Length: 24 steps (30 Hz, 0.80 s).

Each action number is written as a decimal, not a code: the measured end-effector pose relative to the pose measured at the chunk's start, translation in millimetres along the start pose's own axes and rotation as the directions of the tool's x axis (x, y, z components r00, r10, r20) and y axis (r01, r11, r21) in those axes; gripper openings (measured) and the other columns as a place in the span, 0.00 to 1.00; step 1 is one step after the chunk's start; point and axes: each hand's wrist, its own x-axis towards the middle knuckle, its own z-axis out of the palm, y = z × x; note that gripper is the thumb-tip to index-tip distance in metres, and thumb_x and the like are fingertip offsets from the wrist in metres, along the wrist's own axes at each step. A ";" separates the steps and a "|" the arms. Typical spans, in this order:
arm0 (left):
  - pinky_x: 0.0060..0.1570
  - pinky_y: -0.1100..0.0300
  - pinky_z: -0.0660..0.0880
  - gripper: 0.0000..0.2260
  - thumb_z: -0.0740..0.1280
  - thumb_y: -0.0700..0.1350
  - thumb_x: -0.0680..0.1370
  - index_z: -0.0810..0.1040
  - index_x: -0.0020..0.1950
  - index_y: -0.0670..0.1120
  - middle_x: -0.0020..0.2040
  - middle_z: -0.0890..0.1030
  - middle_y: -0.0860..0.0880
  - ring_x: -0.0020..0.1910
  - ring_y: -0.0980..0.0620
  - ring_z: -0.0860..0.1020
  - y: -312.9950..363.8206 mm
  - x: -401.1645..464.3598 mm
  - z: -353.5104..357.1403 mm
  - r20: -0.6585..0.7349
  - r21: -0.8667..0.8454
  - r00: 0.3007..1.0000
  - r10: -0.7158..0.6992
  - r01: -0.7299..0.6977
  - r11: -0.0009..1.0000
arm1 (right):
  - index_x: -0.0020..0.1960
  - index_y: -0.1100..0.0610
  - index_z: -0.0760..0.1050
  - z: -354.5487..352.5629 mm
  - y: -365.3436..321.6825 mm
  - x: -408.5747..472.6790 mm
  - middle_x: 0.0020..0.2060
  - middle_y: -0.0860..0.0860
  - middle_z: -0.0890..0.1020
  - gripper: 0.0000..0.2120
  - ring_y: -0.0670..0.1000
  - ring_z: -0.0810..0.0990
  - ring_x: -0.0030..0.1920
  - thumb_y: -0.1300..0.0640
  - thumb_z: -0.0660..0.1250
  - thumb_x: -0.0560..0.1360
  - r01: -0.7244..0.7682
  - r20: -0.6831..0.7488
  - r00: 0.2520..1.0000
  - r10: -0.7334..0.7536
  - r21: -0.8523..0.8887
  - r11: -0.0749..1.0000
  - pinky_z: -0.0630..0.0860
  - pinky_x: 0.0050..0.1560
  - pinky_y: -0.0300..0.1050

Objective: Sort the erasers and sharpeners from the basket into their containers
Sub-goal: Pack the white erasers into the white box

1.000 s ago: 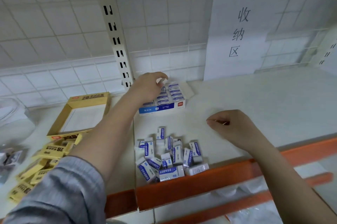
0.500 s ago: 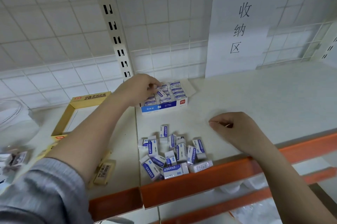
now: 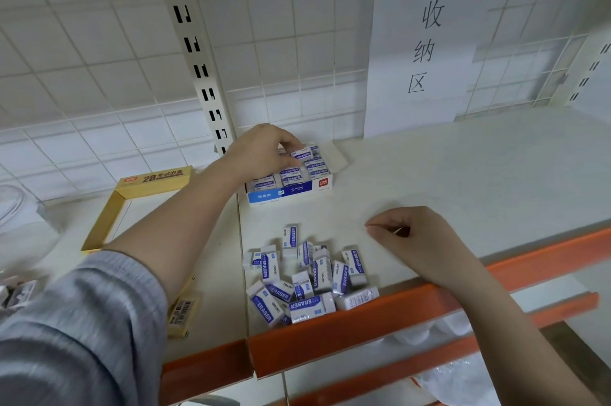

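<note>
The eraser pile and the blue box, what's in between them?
Nothing: in the head view, only bare white shelf lies between the loose eraser pile and the blue eraser box.

A white wire-grid wall (image 3: pixel 99 51) backs a pale shelf (image 3: pixel 463 174) edged in orange.

Two boxes (image 3: pixel 287 192), many erasers (image 3: pixel 305 276)

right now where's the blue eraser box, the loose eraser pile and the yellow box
blue eraser box (image 3: pixel 287 191), head view, on its blue front wall
loose eraser pile (image 3: pixel 305 276), head view, on an eraser near the middle of the heap
yellow box (image 3: pixel 152 178), head view, on its printed back flap
</note>
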 end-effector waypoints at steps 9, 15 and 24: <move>0.47 0.60 0.70 0.14 0.70 0.51 0.74 0.80 0.59 0.51 0.54 0.81 0.51 0.53 0.53 0.75 13.9 10.7 17.7 -0.085 0.067 0.994 -0.075 0.081 0.994 | 0.47 0.49 0.83 -1.0 0.8 -3.2 0.41 0.40 0.83 0.05 0.34 0.77 0.42 0.55 0.68 0.75 -0.003 0.005 1.000 0.003 0.031 1.000 0.69 0.43 0.22; 0.45 0.61 0.69 0.14 0.70 0.52 0.74 0.80 0.59 0.52 0.53 0.81 0.52 0.54 0.54 0.75 18.7 10.4 20.8 -0.117 0.086 0.989 -0.087 0.097 0.992 | 0.47 0.49 0.83 -1.0 -0.3 -3.6 0.41 0.40 0.83 0.06 0.33 0.77 0.42 0.55 0.67 0.75 0.019 0.009 1.000 -0.019 0.017 1.000 0.68 0.43 0.22; 0.43 0.61 0.68 0.08 0.66 0.51 0.77 0.82 0.53 0.51 0.49 0.81 0.53 0.46 0.56 0.76 18.9 -10.3 4.7 -0.127 -0.025 0.983 -0.133 0.131 0.991 | 0.52 0.45 0.81 -3.3 -11.0 -5.0 0.46 0.41 0.83 0.07 0.36 0.78 0.45 0.51 0.68 0.74 0.111 0.192 0.975 -0.111 0.010 0.994 0.70 0.46 0.24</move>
